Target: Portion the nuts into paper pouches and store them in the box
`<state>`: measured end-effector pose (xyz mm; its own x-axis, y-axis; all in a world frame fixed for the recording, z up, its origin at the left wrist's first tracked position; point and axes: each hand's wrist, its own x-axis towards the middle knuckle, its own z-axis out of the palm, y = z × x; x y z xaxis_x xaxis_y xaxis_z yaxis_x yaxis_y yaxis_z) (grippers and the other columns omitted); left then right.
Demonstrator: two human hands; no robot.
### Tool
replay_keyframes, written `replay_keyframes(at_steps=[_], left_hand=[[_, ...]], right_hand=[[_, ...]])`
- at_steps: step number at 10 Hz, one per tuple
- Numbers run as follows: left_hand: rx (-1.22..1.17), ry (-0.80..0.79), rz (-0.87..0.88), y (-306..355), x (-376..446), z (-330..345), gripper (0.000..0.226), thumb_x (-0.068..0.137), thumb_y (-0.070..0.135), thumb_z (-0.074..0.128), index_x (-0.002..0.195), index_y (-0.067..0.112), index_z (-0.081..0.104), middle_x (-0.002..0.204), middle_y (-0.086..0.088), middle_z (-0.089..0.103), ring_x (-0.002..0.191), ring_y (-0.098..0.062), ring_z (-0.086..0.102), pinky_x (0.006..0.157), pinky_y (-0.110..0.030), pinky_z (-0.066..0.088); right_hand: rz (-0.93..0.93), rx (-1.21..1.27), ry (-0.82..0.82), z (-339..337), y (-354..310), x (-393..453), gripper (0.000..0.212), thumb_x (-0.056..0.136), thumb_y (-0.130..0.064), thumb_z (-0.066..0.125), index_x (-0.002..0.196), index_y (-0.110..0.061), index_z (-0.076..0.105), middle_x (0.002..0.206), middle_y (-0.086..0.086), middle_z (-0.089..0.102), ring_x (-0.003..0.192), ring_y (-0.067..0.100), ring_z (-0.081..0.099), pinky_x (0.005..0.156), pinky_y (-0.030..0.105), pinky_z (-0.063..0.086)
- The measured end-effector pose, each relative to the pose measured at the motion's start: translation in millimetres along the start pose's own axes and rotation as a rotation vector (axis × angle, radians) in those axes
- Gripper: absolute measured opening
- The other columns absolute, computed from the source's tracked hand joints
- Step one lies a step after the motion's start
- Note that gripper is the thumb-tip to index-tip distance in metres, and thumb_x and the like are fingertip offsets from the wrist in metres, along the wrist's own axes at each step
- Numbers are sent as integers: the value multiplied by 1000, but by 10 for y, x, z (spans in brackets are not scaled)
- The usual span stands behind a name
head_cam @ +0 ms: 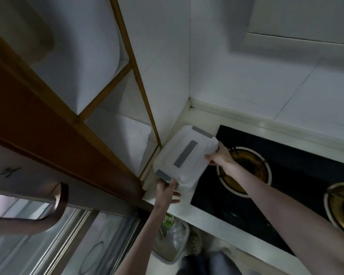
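Note:
A white translucent plastic box [185, 155] with a shut lid, grey clips at both ends and a grey handle strip on top is in the corner of the white counter, beside the wall. My left hand [167, 190] grips its near end at the grey clip. My right hand [219, 155] holds its right side, above the stove burner. I cannot tell whether the box rests on the counter or is held just above it. Its contents are hidden by the lid; no nuts or pouches show.
A black gas stove [286, 161] with two brass burners lies right of the box. A wooden-framed shelf unit [139, 80] and a brown door with a handle [58, 203] stand at left. Below the counter edge is a bin with a plastic bag [171, 239].

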<state>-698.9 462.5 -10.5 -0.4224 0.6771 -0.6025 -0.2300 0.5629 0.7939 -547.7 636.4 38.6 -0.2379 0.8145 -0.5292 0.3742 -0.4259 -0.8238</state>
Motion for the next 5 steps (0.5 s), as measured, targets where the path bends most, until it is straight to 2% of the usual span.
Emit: replay_keyframes(at_steps=[1,2,3,4,5], left_hand=[[23,-19,-39,-2,106,7,26,97,26,56,110,5,51,95,-6,63,61,-14,68,50,-28,54],[55,-8,-61,26,200,37,35,95,28,59,118,3,49,94,-3,64,61,-12,68,50,-27,54],[87,2,-155,38,240,46,42,94,33,61,118,0,50,95,-6,64,64,-14,65,48,-27,52],[128,-25,-188,42,291,41,49,93,37,60,120,-3,51,88,-2,65,65,-15,64,50,-27,51],[175,-45,-206,48,253,18,49,93,42,58,117,-1,54,82,-2,67,61,-16,62,48,-28,50]], right_hand=[[-42,-152,57,65,-50,113,51,86,-12,64,133,-19,45,124,12,57,111,31,57,89,48,54],[-41,-257,52,115,-13,199,67,87,-13,60,147,-21,31,142,14,45,127,32,47,101,46,46],[3,-267,-35,149,88,201,67,86,-8,60,146,-24,34,143,13,43,127,30,46,104,40,45],[-3,-207,-70,142,175,193,66,85,-3,58,144,-24,38,136,12,49,119,29,53,99,42,49],[-10,-112,-160,129,252,98,63,86,1,55,143,-20,40,118,7,58,100,22,61,80,31,57]])
